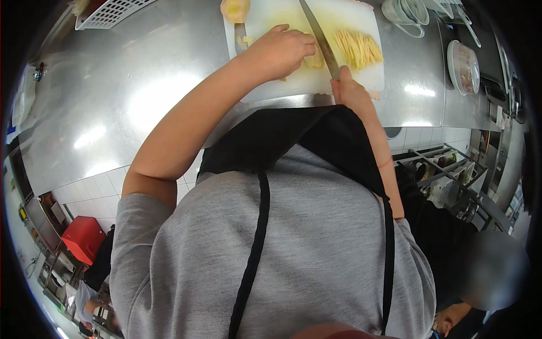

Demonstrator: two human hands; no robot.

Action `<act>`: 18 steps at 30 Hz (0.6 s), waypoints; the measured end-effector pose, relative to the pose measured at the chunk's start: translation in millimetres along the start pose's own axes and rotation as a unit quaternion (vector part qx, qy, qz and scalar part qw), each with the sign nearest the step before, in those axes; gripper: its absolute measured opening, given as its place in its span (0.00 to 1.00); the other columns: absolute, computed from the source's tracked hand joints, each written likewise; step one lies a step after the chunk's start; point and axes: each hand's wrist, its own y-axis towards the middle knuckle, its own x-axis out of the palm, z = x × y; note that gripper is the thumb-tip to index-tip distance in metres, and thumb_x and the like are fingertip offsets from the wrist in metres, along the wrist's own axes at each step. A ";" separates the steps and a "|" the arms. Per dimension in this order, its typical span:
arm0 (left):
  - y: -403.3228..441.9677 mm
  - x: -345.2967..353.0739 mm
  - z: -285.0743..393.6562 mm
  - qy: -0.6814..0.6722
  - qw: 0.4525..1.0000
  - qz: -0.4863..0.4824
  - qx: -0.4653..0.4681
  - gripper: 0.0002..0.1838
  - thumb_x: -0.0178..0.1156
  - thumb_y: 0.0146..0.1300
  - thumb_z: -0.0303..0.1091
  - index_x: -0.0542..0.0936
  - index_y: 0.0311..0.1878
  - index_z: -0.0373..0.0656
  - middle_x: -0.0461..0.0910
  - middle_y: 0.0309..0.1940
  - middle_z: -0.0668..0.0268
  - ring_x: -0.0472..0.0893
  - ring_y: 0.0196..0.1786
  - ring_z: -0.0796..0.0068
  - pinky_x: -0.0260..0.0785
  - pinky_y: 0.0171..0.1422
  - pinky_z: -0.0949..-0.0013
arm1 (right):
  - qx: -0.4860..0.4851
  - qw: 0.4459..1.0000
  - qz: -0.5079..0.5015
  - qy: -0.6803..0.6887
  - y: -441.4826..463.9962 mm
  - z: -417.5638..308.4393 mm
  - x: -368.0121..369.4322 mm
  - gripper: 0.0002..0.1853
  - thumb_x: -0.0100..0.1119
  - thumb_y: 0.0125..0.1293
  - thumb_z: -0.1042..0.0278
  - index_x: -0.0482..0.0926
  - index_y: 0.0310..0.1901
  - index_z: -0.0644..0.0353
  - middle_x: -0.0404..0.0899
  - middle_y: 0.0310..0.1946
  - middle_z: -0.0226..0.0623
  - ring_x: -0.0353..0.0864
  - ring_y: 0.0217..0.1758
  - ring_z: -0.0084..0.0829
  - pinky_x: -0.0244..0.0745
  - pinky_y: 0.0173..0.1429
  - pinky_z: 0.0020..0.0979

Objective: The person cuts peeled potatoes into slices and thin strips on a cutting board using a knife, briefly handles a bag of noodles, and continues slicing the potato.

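Observation:
A large kitchen knife is gripped by its handle in my right hand, with the blade angled up and to the left over the white cutting board. My left hand is closed, its fingers curled over pale yellow slices that look like potato, just left of the blade. Right of the knife lies a pile of thin yellow strips. A peeled, potato-like piece sits at the board's upper left corner, beside a narrow metal blade with small scraps on it.
The board lies on a steel counter. A white plastic basket stands at the upper left. On the right are a clear jug and a lidded container. Another person in dark clothing is close behind on the right.

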 end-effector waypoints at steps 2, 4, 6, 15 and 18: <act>0.7 -2.5 -1.0 0.002 1.000 -0.018 0.001 0.14 0.54 0.56 0.25 0.80 0.46 0.45 0.78 0.47 0.67 0.77 0.53 0.65 0.62 0.68 0.53 | -0.010 1.000 -0.006 0.006 0.6 0.1 -1.2 0.12 0.48 0.68 0.62 0.62 0.42 0.62 0.78 0.26 0.59 0.79 0.33 0.60 0.73 0.38 0.56; 1.6 -2.9 -0.3 -0.001 0.999 -0.036 0.003 0.14 0.54 0.56 0.24 0.80 0.46 0.45 0.79 0.47 0.67 0.77 0.52 0.65 0.63 0.67 0.54 | -0.007 0.999 0.028 0.019 -0.5 0.2 9.9 0.13 0.48 0.68 0.62 0.62 0.42 0.63 0.78 0.26 0.59 0.79 0.33 0.60 0.73 0.38 0.56; 1.1 -3.9 -0.3 -0.013 1.000 -0.026 -0.001 0.15 0.54 0.57 0.24 0.80 0.47 0.45 0.79 0.47 0.67 0.77 0.52 0.65 0.63 0.67 0.54 | -0.007 1.000 0.014 0.013 6.6 3.5 6.7 0.12 0.48 0.68 0.62 0.62 0.42 0.63 0.78 0.26 0.59 0.79 0.33 0.60 0.73 0.38 0.56; 0.3 -0.6 -1.1 -0.002 1.000 -0.006 0.001 0.15 0.55 0.56 0.24 0.80 0.48 0.45 0.78 0.48 0.66 0.77 0.53 0.64 0.62 0.68 0.54 | 0.010 1.000 -0.013 0.006 6.8 -0.1 1.7 0.13 0.48 0.68 0.61 0.62 0.43 0.63 0.79 0.27 0.60 0.79 0.34 0.61 0.72 0.40 0.56; 1.5 -4.5 -0.2 0.004 0.999 -0.035 0.004 0.16 0.54 0.56 0.24 0.80 0.48 0.45 0.78 0.49 0.66 0.77 0.53 0.64 0.62 0.68 0.53 | 0.017 0.999 -0.046 0.014 5.7 -2.0 -5.1 0.13 0.47 0.68 0.61 0.62 0.43 0.62 0.79 0.28 0.61 0.79 0.35 0.61 0.72 0.41 0.56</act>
